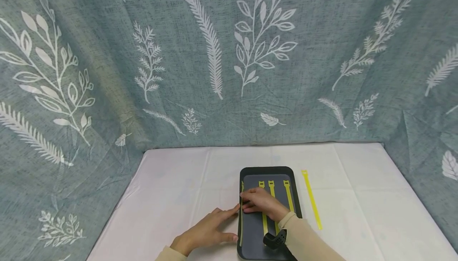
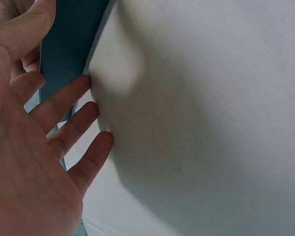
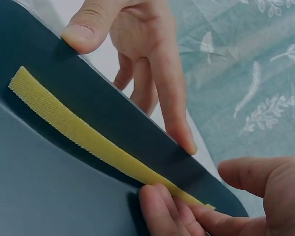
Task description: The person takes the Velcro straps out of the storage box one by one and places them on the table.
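Observation:
Against the inner left wall of a dark tray point(image 1: 247, 249) stands a yellow hook-and-loop cable tie point(image 3: 83, 132) on its edge, slightly bowed. My right hand point(image 1: 264, 203) reaches across the tray, its fingertips pressing one end of that tie to the wall; the thumb is apart from it. Fingers spread, my left hand point(image 1: 211, 229) touches the tray's left rim from outside with thumb and index finger. Several more yellow ties lie lengthwise on the tray floor, one tie point(image 1: 288, 191) near the right wall, others partly hidden under my right arm.
One more yellow tie point(image 1: 312, 199) lies on the white tablecloth point(image 1: 358, 221) just right of the tray. A grey-green curtain point(image 1: 229, 126) with white leaf prints hangs behind the table and along both sides. A black wristband point(image 1: 274, 240) is on my right wrist.

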### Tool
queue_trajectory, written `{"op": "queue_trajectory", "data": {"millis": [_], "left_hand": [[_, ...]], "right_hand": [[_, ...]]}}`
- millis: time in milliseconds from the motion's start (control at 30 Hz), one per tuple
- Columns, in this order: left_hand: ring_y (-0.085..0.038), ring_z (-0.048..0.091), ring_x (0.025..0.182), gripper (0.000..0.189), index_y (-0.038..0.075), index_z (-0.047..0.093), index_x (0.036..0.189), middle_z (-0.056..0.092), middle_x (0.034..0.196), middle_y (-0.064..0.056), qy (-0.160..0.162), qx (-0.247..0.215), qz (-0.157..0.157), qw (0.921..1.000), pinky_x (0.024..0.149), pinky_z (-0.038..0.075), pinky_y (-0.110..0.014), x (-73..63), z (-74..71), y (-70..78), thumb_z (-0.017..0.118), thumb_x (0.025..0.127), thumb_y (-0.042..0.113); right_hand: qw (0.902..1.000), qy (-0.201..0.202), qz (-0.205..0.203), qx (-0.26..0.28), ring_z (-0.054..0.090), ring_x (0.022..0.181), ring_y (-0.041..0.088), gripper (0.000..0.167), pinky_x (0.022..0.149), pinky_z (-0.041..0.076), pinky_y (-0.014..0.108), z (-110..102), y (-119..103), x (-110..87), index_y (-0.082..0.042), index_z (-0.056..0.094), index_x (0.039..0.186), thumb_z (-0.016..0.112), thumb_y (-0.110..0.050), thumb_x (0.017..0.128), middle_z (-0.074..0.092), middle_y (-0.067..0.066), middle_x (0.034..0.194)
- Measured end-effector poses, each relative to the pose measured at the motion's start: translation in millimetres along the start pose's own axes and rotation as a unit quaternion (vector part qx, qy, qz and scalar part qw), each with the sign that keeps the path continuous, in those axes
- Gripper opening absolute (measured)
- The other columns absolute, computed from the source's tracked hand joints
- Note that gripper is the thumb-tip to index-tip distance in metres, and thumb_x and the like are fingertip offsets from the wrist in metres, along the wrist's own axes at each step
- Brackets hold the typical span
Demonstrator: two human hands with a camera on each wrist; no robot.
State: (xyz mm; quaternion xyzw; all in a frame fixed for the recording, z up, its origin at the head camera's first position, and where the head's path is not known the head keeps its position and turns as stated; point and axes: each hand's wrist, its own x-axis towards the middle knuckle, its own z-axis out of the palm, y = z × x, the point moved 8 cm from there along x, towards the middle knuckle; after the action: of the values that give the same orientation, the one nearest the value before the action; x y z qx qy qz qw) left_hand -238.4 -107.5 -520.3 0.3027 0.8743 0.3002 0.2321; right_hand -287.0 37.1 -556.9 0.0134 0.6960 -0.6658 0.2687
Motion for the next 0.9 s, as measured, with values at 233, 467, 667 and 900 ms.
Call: {"op": "queue_trajectory", "data": {"millis": [233,467,667,900], "left_hand": [[-0.019,0.050,0.127,0.086,0.016,0.035,0.158,0.045,0.159,-0.003,0.001,-0.004,0.006,1.0000,0.109,0.044,-0.043,0.4,1.0,-0.5,0.071,0.090,0.051],[-0.019,0.050,0.126,0.087,0.014,0.034,0.158,0.044,0.160,-0.003,-0.001,-0.001,0.009,1.0000,0.108,0.044,-0.041,-0.1,-0.1,0.8,0.072,0.090,0.050],[-0.021,0.049,0.128,0.087,0.012,0.034,0.158,0.043,0.160,-0.003,-0.002,-0.006,0.007,1.0000,0.109,0.043,-0.042,-0.8,0.6,2.2,0.073,0.090,0.049],[-0.022,0.049,0.129,0.087,0.012,0.034,0.158,0.044,0.160,-0.004,0.001,0.001,0.012,0.9999,0.110,0.043,-0.043,0.0,1.1,2.5,0.072,0.090,0.050]], "right_hand": [[0.9998,0.014,0.009,-0.005,0.067,0.080,0.014,0.042,0.078,0.061,0.031,-0.8,-0.3,-0.6,0.011,0.061,0.127,0.058,-0.024,0.103,0.067,0.013,0.098],[0.9996,0.029,0.005,0.004,0.067,0.073,0.011,0.038,0.072,0.061,0.029,-0.7,-0.5,2.6,0.010,0.065,0.121,0.063,-0.022,0.100,0.066,0.009,0.092],[0.9987,0.050,0.002,-0.003,0.067,0.068,0.010,0.034,0.068,0.061,0.028,-1.1,0.6,4.4,0.007,0.065,0.117,0.066,-0.020,0.097,0.069,0.008,0.087],[0.9984,0.056,0.004,0.002,0.067,0.066,0.009,0.031,0.066,0.061,0.028,-1.4,-0.9,3.7,0.007,0.067,0.115,0.066,-0.018,0.097,0.068,0.006,0.083]]}}
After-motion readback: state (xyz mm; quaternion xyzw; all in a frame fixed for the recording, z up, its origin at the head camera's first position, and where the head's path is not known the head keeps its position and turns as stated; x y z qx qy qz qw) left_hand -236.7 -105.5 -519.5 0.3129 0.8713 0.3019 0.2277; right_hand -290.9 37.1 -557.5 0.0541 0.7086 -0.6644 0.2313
